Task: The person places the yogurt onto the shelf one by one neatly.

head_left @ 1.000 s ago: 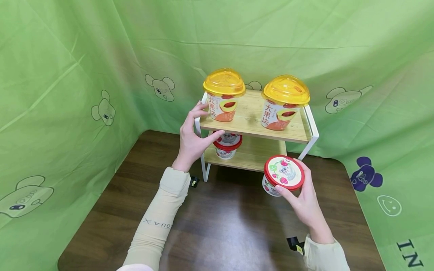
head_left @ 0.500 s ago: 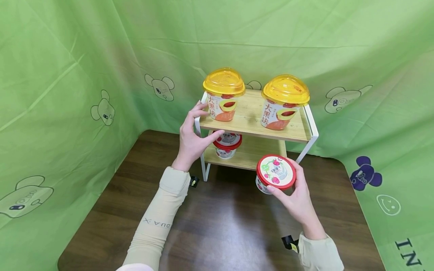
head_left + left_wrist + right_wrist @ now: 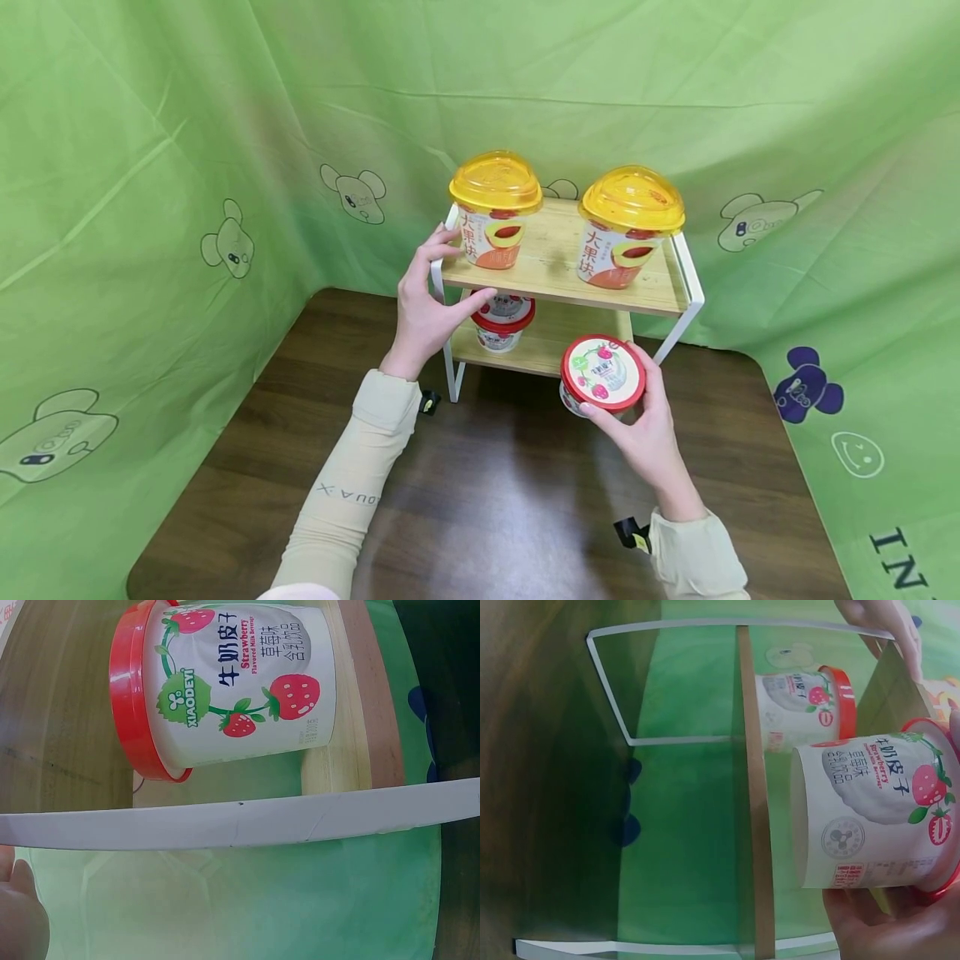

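My right hand (image 3: 652, 425) holds a white strawberry milk pudding cup (image 3: 603, 375) with a red lid, thumb on the near side and fingers round the far side. In the right wrist view this cup (image 3: 877, 814) is close before the lower shelf (image 3: 759, 825). My left hand (image 3: 426, 308) grips the left front corner of a two-tier shelf rack (image 3: 551, 254), fingers at the side frame and thumb along the front edge. A matching pudding cup (image 3: 498, 337) stands at the left of the lower shelf, partly hidden by the upper board and thumb.
Two fruit cups with domed yellow lids stand on the upper shelf, a left fruit cup (image 3: 495, 212) beside my left fingers and a right fruit cup (image 3: 630, 229). White metal legs (image 3: 678, 333) bear the rack on a dark wooden table (image 3: 480, 500). Green cloth (image 3: 225, 125) hangs behind.
My right hand has carried the pudding cup left and slightly forward, toward the lower shelf's front edge. The left hand and the other cups have stayed in place.
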{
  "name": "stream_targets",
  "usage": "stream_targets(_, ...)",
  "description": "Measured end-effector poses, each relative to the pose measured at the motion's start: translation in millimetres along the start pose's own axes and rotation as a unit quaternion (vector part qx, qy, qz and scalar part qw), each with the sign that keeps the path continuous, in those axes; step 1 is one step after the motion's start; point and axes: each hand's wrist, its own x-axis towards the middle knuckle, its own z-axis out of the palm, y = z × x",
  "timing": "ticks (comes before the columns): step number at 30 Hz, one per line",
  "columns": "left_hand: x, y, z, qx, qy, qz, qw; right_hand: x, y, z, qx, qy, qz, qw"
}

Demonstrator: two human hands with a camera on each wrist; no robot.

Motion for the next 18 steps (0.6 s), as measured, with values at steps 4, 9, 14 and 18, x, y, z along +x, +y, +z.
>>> stream_targets(4,0.3,0.9,0.1,-0.002,0.001,0.000,1.0000,1.5,1.9,3.2,0.018,0.005,-0.004,0.9998)
stream_targets(9,0.0,0.2,0.2,-0.002,-0.001,-0.003,1.0000,3.7,2.7,6.6,0.043,0.014,-0.009,0.9990)
stream_targets(14,-0.5,-0.2,-0.2,0.001,-0.002,-0.007,1.0000,7.8,1.9,9.2,0.050,0.013,-0.012,0.9986)
stream_targets(18,-0.6,0.7,-0.1,0.001,-0.002,-0.006,1.0000,12.8,1.5,10.5,0.056,0.010,-0.012,0.9983)
